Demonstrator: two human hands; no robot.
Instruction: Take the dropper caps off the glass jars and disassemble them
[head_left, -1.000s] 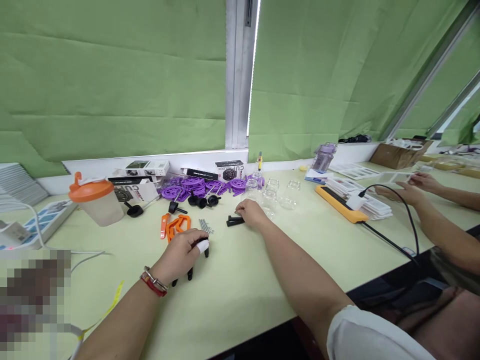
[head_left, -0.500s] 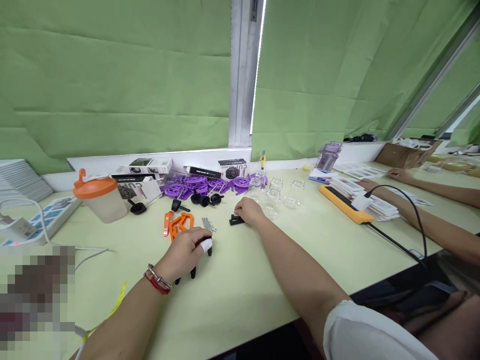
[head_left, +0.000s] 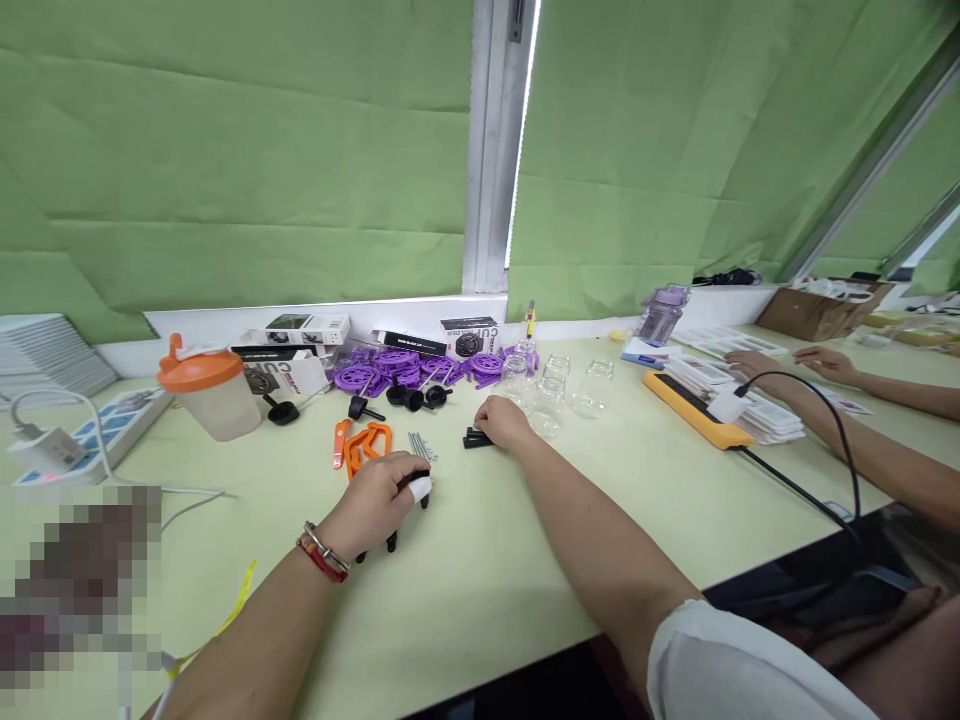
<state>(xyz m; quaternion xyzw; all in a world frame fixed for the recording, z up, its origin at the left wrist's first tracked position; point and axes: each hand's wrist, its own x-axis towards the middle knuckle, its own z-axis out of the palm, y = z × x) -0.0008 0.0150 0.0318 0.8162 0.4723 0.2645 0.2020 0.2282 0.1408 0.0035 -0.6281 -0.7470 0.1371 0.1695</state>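
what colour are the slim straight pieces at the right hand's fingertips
The slim, straight pieces at the right hand are black, showing best in the head view.

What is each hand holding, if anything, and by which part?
The left hand curls over the upper end of a black part; the right hand is at the right end of small black pieces. Contact is hidden; gripping cannot be told.

Black is shown by the small pieces (head_left: 474, 440), silver by the slim rods (head_left: 417, 446), orange by the flat parts (head_left: 340, 443), purple by the openwork discs (head_left: 356, 378); the surface (head_left: 465, 580) is tinted pale yellow-green.
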